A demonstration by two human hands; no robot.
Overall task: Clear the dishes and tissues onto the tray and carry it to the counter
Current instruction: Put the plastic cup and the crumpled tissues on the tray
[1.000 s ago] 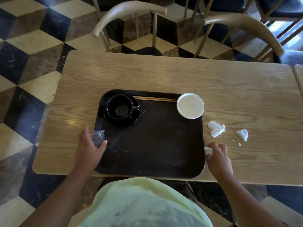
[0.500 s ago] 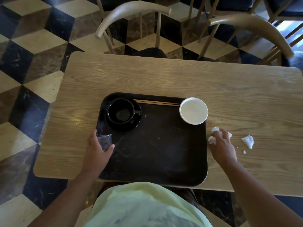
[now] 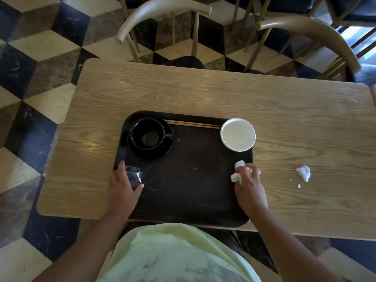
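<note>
Tissues [image 3: 237, 172] sit bunched in the right hand [image 3: 250, 187], fingers closed round them above the tray [image 3: 193, 190] at its right edge. Left hand [image 3: 122, 187] grips a clear cup [image 3: 133, 176]. One tissue [image 3: 303, 173] lies right of frame on the tabletop [image 3: 284, 119]; loose wads may drop off-tray.

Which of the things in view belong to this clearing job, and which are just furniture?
Part of the job:
- dark rectangular tray
- black cup on its saucer
- wooden chopsticks
- white round bowl
- clear plastic cup in left hand
- crumpled white tissues in right hand
- last white tissue wad

Just there:
- wooden table
- curved-back wooden chairs
</note>
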